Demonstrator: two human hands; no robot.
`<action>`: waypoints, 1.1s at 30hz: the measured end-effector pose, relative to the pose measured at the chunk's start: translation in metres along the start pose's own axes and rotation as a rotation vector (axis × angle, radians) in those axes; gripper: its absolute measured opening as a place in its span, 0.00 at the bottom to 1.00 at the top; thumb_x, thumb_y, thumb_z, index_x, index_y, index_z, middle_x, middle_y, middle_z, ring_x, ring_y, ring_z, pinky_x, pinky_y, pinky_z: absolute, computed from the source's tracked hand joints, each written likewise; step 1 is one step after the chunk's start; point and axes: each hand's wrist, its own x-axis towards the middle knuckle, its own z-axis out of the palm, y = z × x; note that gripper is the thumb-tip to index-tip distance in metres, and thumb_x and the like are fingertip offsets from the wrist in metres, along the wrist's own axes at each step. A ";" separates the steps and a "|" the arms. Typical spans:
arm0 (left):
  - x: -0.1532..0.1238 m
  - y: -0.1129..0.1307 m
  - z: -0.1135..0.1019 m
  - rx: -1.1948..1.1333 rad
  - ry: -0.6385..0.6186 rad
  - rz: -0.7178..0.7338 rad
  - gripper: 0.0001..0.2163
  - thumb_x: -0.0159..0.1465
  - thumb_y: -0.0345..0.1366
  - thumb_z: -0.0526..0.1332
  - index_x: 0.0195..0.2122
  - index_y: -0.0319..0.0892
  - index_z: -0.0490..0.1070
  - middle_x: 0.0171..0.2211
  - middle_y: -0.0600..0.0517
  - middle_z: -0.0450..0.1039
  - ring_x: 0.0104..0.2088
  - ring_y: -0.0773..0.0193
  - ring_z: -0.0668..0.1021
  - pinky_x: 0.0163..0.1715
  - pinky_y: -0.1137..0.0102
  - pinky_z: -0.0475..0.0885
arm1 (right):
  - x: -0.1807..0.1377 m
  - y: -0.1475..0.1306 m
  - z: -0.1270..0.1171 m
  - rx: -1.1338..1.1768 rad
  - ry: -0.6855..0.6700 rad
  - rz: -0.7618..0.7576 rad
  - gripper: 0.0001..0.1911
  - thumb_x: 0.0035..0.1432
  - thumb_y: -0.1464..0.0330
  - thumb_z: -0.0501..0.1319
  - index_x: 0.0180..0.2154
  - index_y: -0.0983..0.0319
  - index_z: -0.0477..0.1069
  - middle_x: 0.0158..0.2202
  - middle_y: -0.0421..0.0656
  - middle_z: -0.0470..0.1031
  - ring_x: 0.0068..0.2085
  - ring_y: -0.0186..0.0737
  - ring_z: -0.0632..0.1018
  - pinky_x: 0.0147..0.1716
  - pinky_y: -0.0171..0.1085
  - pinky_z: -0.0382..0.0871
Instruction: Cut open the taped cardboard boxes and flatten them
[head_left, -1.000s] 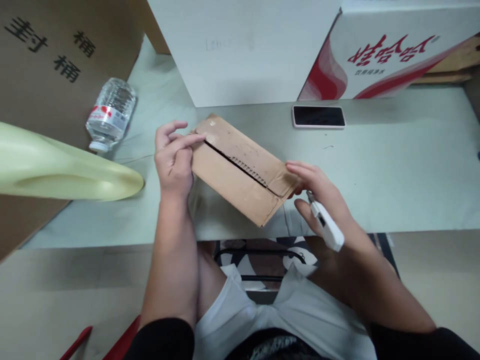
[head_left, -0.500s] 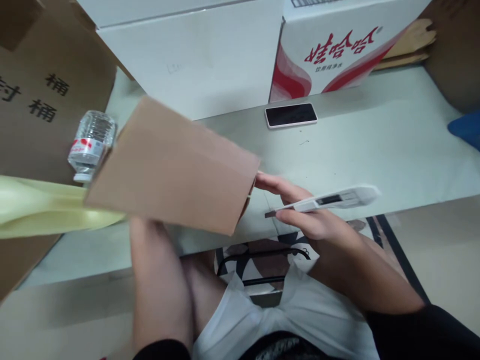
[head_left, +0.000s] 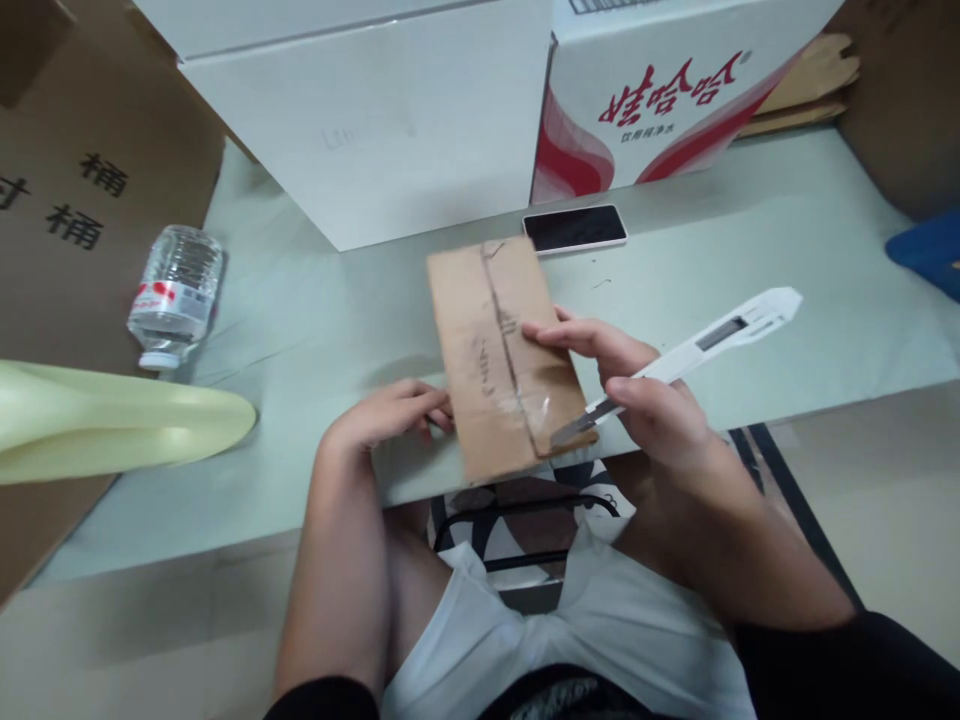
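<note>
- Right grip point(head_left: 664, 405) pinches a white cutter point(head_left: 686, 355), blade out, a fingertip point(head_left: 532, 330) on the carton point(head_left: 484, 375).
- Left grip point(head_left: 386, 415) meets its left edge, fingers partly hidden; can't tell how tight.
- Carton's between them over the tabletop point(head_left: 787, 230), phone point(head_left: 576, 228) just beyond, bottle point(head_left: 176, 295) off left.

The small cardboard box point(head_left: 480, 370) is plain brown and closed along a dark, uneven seam that runs lengthwise down the face seen from above. Dark scuffs and small marks lie about the middle of that seam, and a glossy patch shows near the end closest to the person. The box sits at a slant near the front edge of the surface point(head_left: 750, 250), its far end leaning left. The slim utility knife point(head_left: 679, 360) has a white handle with a dark slot. Its grey blade is out, angled down-left across the box's near right corner; contact is unclear.
</note>
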 end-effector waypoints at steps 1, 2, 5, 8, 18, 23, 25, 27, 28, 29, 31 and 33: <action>0.003 0.000 -0.002 0.017 0.005 -0.006 0.15 0.56 0.48 0.72 0.31 0.40 0.80 0.23 0.50 0.78 0.23 0.57 0.79 0.25 0.64 0.77 | 0.000 0.002 0.000 -0.012 0.000 0.012 0.23 0.64 0.50 0.62 0.55 0.51 0.79 0.65 0.41 0.77 0.77 0.58 0.61 0.78 0.62 0.47; 0.006 0.000 -0.002 0.016 0.072 0.024 0.17 0.59 0.51 0.70 0.35 0.40 0.81 0.28 0.47 0.81 0.27 0.56 0.81 0.29 0.62 0.79 | 0.001 0.003 0.000 -0.029 -0.011 0.021 0.23 0.64 0.49 0.62 0.53 0.52 0.80 0.64 0.42 0.79 0.77 0.58 0.62 0.77 0.62 0.48; 0.014 -0.001 0.000 -0.032 0.452 0.339 0.29 0.64 0.62 0.62 0.57 0.47 0.75 0.56 0.42 0.80 0.55 0.47 0.83 0.49 0.54 0.82 | 0.003 0.001 0.002 -0.104 -0.059 0.024 0.22 0.65 0.47 0.61 0.49 0.54 0.80 0.64 0.44 0.79 0.77 0.59 0.61 0.77 0.62 0.49; 0.013 0.004 0.011 0.047 0.519 0.688 0.33 0.67 0.68 0.56 0.66 0.54 0.67 0.73 0.47 0.64 0.73 0.43 0.67 0.65 0.48 0.74 | 0.005 -0.003 0.005 -0.176 -0.073 0.019 0.22 0.67 0.47 0.60 0.49 0.54 0.80 0.64 0.44 0.78 0.77 0.60 0.61 0.76 0.62 0.50; 0.003 0.018 0.046 0.296 0.441 0.876 0.25 0.75 0.56 0.47 0.62 0.52 0.72 0.70 0.47 0.65 0.71 0.45 0.67 0.75 0.44 0.59 | -0.015 -0.020 0.027 -0.419 0.358 -0.153 0.15 0.71 0.54 0.57 0.42 0.56 0.76 0.29 0.41 0.76 0.30 0.40 0.76 0.30 0.40 0.73; 0.005 0.017 0.052 0.266 0.468 0.896 0.24 0.75 0.56 0.47 0.62 0.53 0.72 0.69 0.47 0.65 0.70 0.45 0.68 0.75 0.45 0.58 | -0.012 -0.037 0.047 -0.597 0.171 -0.143 0.07 0.61 0.72 0.59 0.40 0.57 0.73 0.28 0.37 0.80 0.24 0.33 0.77 0.26 0.34 0.70; 0.004 0.018 0.053 0.244 0.458 0.892 0.24 0.74 0.56 0.48 0.61 0.53 0.73 0.69 0.47 0.65 0.70 0.44 0.68 0.75 0.44 0.58 | -0.008 -0.039 0.051 -0.658 0.139 -0.091 0.07 0.60 0.71 0.58 0.39 0.57 0.72 0.28 0.37 0.81 0.25 0.34 0.78 0.27 0.34 0.71; 0.003 0.018 0.052 0.225 0.445 0.887 0.24 0.74 0.56 0.49 0.61 0.53 0.73 0.69 0.47 0.66 0.71 0.44 0.67 0.75 0.44 0.57 | -0.006 -0.038 0.051 -0.680 0.141 -0.028 0.06 0.58 0.70 0.58 0.39 0.57 0.71 0.27 0.37 0.80 0.24 0.35 0.78 0.26 0.34 0.70; 0.003 0.018 0.052 0.221 0.440 0.887 0.24 0.74 0.57 0.49 0.61 0.53 0.73 0.69 0.47 0.66 0.71 0.44 0.67 0.75 0.44 0.57 | -0.006 -0.038 0.051 -0.681 0.144 -0.006 0.05 0.57 0.69 0.58 0.38 0.57 0.70 0.25 0.37 0.79 0.23 0.35 0.77 0.25 0.34 0.69; 0.003 0.018 0.052 0.221 0.436 0.888 0.24 0.74 0.57 0.49 0.61 0.54 0.73 0.69 0.47 0.66 0.71 0.44 0.67 0.75 0.44 0.57 | -0.006 -0.038 0.051 -0.680 0.146 0.006 0.04 0.56 0.69 0.58 0.36 0.57 0.68 0.24 0.36 0.77 0.22 0.35 0.75 0.24 0.34 0.68; 0.003 0.017 0.051 0.232 0.433 0.885 0.25 0.74 0.58 0.47 0.61 0.54 0.73 0.70 0.47 0.66 0.71 0.44 0.67 0.75 0.44 0.57 | -0.007 -0.037 0.050 -0.678 0.151 0.001 0.04 0.54 0.70 0.58 0.34 0.56 0.66 0.20 0.34 0.72 0.19 0.33 0.70 0.22 0.34 0.65; 0.003 0.017 0.051 0.255 0.432 0.869 0.27 0.73 0.60 0.46 0.61 0.53 0.73 0.70 0.47 0.66 0.71 0.44 0.67 0.75 0.44 0.58 | -0.008 -0.036 0.050 -0.678 0.143 -0.004 0.03 0.54 0.70 0.58 0.33 0.56 0.65 0.19 0.33 0.70 0.19 0.33 0.68 0.22 0.34 0.63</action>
